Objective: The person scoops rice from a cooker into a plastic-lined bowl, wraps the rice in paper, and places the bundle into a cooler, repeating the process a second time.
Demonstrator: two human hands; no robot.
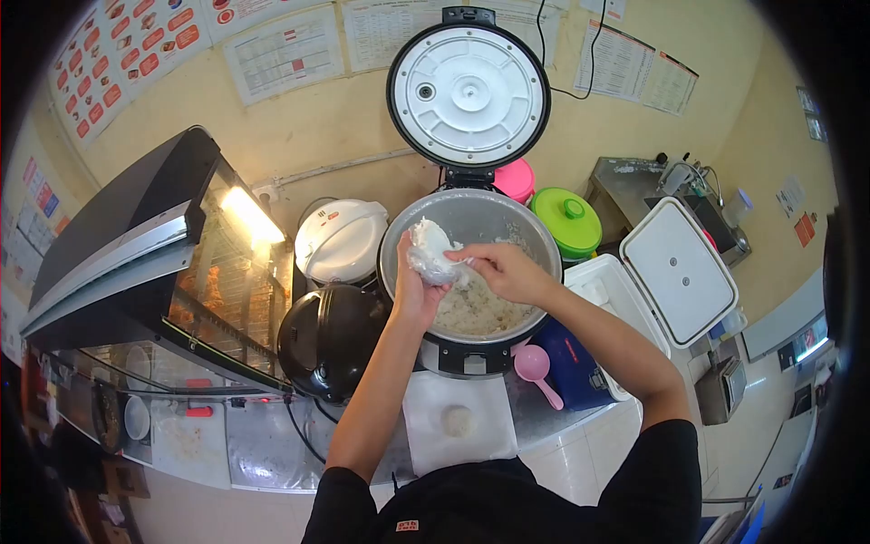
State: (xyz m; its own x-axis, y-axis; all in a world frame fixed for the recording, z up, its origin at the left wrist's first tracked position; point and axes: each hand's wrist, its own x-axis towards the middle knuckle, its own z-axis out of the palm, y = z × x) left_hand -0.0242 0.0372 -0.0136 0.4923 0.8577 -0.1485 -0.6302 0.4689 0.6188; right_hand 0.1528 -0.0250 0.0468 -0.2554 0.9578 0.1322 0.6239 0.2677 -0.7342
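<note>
My left hand (415, 283) is wrapped round a white clump of rice (430, 245), which seems to sit in clear plastic or a small clear cup. Fingers bent together, my right hand (507, 272) touches the clump's right side; what it pinches is hidden. Both hands are above the open rice cooker (394, 218), whose pot has cooked rice (480, 313) in the bottom. Its round lid (470, 91) stands raised behind. In front of the cooker, a small round mound of rice (459, 421) lies on a sheet of white paper (426, 444).
Left of the pot stand a black lidded cooker (331, 340), a white lidded cooker (340, 238) and a lit glass display case (231, 281). To the right are a pink scoop (535, 367), a blue cooler box (571, 363) with its lid open, and a green-lidded container (566, 227).
</note>
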